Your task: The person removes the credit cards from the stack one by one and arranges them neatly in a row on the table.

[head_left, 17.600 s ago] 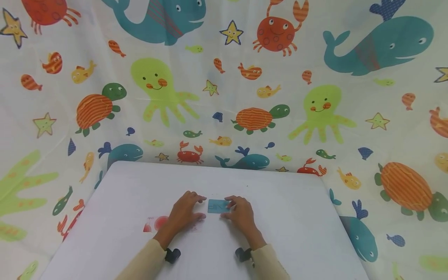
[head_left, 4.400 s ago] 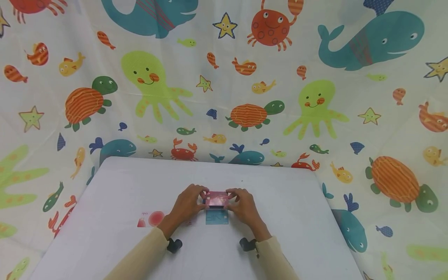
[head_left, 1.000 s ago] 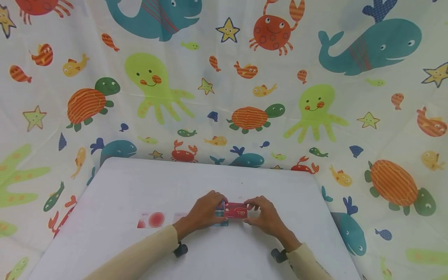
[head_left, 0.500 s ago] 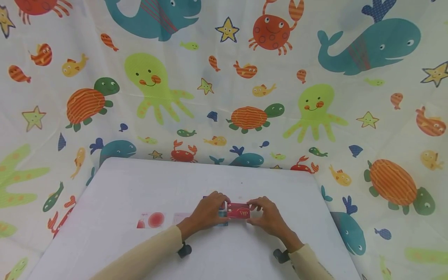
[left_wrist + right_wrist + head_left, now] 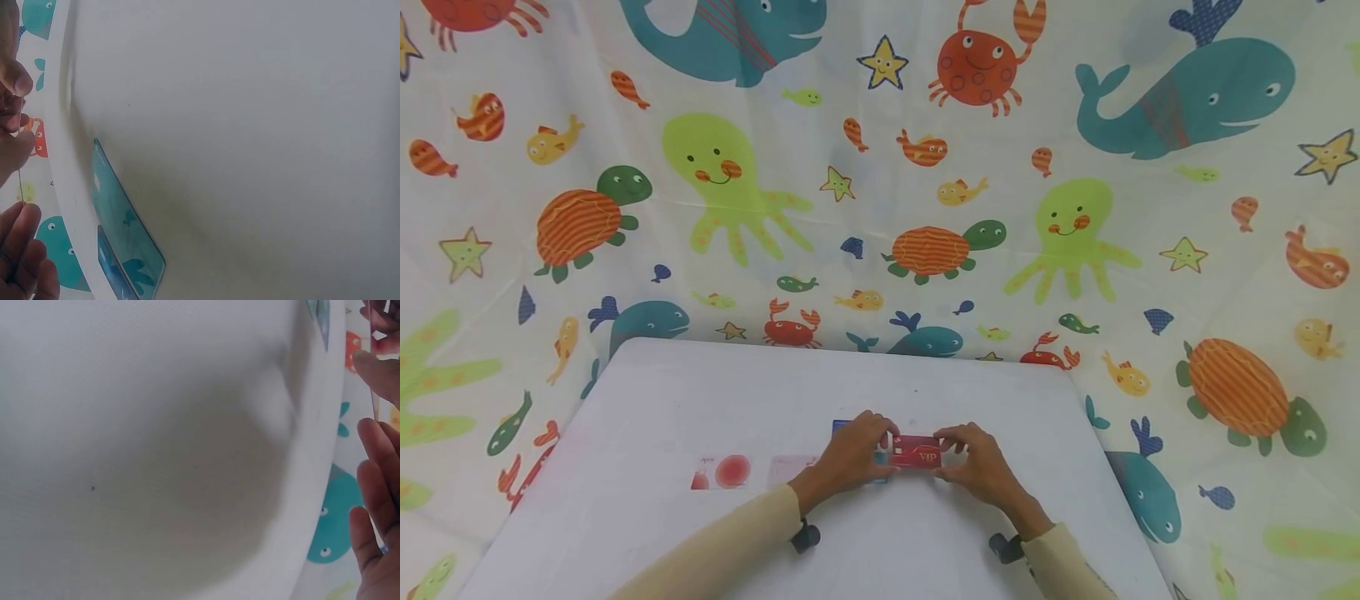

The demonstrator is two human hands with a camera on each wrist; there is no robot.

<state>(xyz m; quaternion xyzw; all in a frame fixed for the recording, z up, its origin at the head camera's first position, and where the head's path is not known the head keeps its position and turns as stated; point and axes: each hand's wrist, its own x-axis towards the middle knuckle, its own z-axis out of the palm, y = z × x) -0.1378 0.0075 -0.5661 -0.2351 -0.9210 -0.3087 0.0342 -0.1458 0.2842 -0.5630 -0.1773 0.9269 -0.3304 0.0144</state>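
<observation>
A red card marked VIP (image 5: pixel 916 452) is held up off the table between both hands. My left hand (image 5: pixel 850 454) pinches its left edge with thumb and fingertips. At the right edge, my right hand (image 5: pixel 981 467) pinches it the same way. In the left wrist view the red card shows only as a thin edge. A teal card (image 5: pixel 125 219) lies on the table, mostly hidden by the left hand in the head view. Just beyond it is a blue card (image 5: pixel 841 426), also partly covered by that hand.
Left of the hands, a pale pink card (image 5: pixel 788 468) and a white card with a red circle (image 5: pixel 721 472) lie in a row on the white table (image 5: pixel 1000 400). A curtain with sea animals (image 5: pixel 880 167) hangs behind the table's far edge.
Teal card shifted toward me since the oldest frame. The red card, over the dark blue one 4.4 s ago, has moved right in both hands, drifting slightly further right over the last second.
</observation>
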